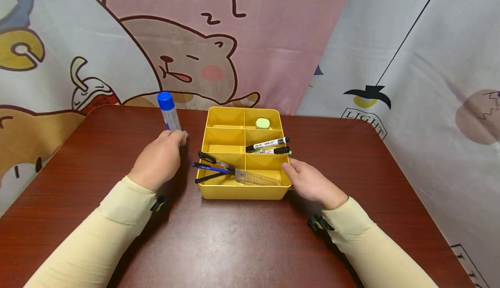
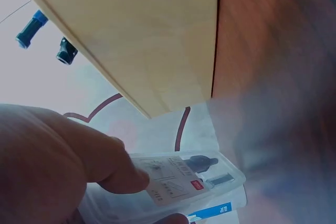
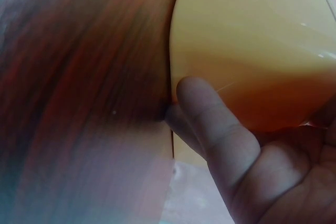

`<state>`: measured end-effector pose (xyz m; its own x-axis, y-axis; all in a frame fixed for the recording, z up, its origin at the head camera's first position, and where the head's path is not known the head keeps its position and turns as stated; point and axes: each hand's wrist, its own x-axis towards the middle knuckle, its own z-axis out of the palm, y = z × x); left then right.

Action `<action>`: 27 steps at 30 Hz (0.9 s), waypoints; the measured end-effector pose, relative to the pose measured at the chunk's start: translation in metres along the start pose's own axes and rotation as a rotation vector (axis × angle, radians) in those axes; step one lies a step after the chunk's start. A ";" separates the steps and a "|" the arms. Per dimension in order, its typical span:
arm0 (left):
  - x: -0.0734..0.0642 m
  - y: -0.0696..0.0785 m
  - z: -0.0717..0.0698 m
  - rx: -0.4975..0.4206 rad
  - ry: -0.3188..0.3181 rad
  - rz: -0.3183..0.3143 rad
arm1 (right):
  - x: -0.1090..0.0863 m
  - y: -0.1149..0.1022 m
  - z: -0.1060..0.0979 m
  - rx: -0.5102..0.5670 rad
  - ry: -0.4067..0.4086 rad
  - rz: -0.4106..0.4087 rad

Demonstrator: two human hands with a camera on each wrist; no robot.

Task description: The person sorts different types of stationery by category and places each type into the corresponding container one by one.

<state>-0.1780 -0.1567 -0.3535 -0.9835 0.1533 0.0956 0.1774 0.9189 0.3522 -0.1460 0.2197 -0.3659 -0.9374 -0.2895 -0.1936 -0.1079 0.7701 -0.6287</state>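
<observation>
A yellow compartment organizer box (image 1: 241,193) stands on the table. My right hand (image 1: 310,181) grips its right wall near the front corner, thumb at the rim; in the right wrist view the fingers (image 3: 226,145) lie against the outer wall. Left of the box, my left hand (image 1: 158,160) pinches a clear plastic case (image 2: 184,182) with a printed label and a dark part inside. A blue-capped glue stick (image 1: 169,112) rises just beyond that hand, tilted slightly; whether the hand also holds it, I cannot tell.
Two markers (image 1: 269,144) lie in the box's middle right compartment, a pale green item (image 1: 262,124) in the back right one. Pens (image 1: 212,168) and a clear ruler (image 1: 258,177) lie across the front compartments. Behind the brown table (image 1: 250,240) hangs a printed cloth (image 1: 281,40).
</observation>
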 end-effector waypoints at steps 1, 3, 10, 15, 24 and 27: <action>0.000 0.000 -0.001 -0.006 0.009 0.000 | 0.000 0.000 0.000 0.001 -0.001 0.000; -0.001 0.000 -0.002 -0.017 0.026 0.001 | 0.000 0.000 0.000 -0.001 0.000 0.001; -0.001 0.000 -0.005 -0.054 0.063 -0.007 | -0.001 0.000 0.000 -0.008 0.006 0.002; -0.001 0.002 -0.007 -0.063 0.097 -0.012 | -0.001 -0.001 0.000 -0.026 0.011 0.004; -0.005 0.007 -0.014 -0.081 0.195 -0.008 | -0.001 -0.001 0.000 -0.040 0.016 -0.003; -0.006 0.009 -0.015 -0.083 0.234 0.002 | -0.001 -0.001 0.000 -0.040 0.016 -0.004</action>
<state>-0.1698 -0.1550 -0.3368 -0.9503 0.0578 0.3058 0.1910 0.8841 0.4265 -0.1450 0.2193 -0.3649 -0.9421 -0.2837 -0.1789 -0.1244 0.7910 -0.5991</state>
